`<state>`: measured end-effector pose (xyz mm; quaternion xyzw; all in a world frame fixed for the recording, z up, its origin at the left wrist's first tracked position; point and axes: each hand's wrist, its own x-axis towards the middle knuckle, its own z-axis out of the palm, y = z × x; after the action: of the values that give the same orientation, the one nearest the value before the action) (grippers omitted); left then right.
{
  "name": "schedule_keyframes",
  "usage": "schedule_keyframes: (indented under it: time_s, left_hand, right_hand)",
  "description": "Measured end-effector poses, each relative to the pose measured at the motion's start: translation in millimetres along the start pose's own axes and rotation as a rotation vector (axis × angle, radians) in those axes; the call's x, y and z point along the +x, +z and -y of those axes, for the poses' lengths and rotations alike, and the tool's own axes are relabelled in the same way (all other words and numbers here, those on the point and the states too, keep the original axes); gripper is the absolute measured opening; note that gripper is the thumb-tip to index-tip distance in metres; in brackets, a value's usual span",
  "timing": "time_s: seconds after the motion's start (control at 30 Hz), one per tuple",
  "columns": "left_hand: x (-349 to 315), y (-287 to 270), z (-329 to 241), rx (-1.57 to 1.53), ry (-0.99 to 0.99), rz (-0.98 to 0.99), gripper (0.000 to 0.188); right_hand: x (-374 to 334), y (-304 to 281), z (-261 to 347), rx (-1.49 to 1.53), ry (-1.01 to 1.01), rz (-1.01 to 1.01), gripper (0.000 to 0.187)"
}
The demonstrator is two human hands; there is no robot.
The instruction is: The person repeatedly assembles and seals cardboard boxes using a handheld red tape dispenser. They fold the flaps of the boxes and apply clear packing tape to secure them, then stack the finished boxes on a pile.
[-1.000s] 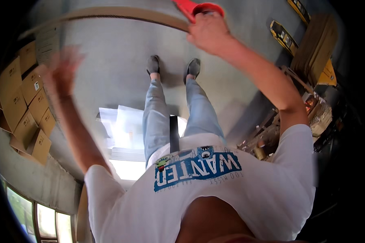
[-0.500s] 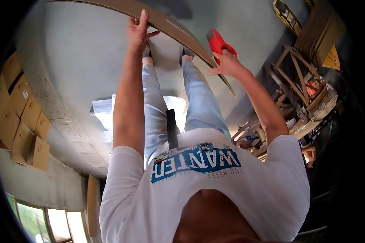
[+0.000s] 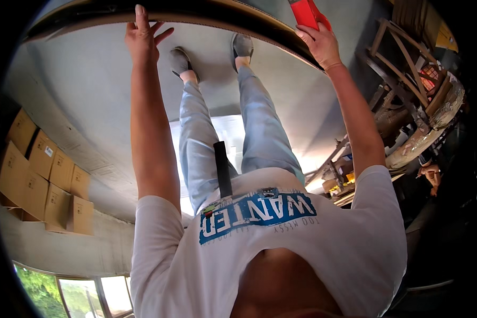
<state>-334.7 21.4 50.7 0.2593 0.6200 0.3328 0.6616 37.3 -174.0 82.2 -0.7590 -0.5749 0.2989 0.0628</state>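
A long brown cardboard sheet (image 3: 252,24) arcs across the top of the view, its corrugated edge toward me and its far side beyond the frame. At its left part, my left hand (image 3: 142,40) grips the near edge, with one digit over the board and other fingers spread below it. My right hand (image 3: 319,46) is at the sheet's right end, closed around a red hand-held tool (image 3: 303,13). That tool is cut off by the top edge, so its exact kind cannot be made out. My right fingers also meet the board's edge.
Cardboard boxes (image 3: 61,169) are stacked along the left wall, above windows (image 3: 79,297). On the right stand a wooden frame (image 3: 403,58) and a cluttered bench (image 3: 418,140). My shoes (image 3: 242,45) are on the grey floor (image 3: 212,58) beneath the sheet. A pale sheet lies behind my legs.
Both hands have moved up and farther apart, carrying the cardboard sheet away from my body. It now lies higher in view, and both shoes show below it. The red tool has risen with my right hand.
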Motion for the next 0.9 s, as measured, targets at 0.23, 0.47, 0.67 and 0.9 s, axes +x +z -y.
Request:
schedule_keyframes:
  time_s: [0.23, 0.47, 0.67, 0.9]
  left_hand:
    - [1, 1, -23, 0.052, -0.113, -0.041, 0.016]
    - [-51, -91, -38, -0.010, -0.116, -0.221, 0.025]
    - [-131, -197, -34, 0.154, -0.275, -0.654, 0.077]
    - [-59, -318, -65, 1.465, 0.211, -0.651, 0.104]
  right_hand:
    - [-58, 14, -37, -0.395, -0.038, -0.100, 0.034]
    - [27, -19, -93, -0.199, 0.572, -0.117, 0.064]
    - [144, -80, -136, -0.349, 0.826, -0.327, 0.072]
    - [165, -86, -139, -0.650, 0.682, -0.206, 0.072]
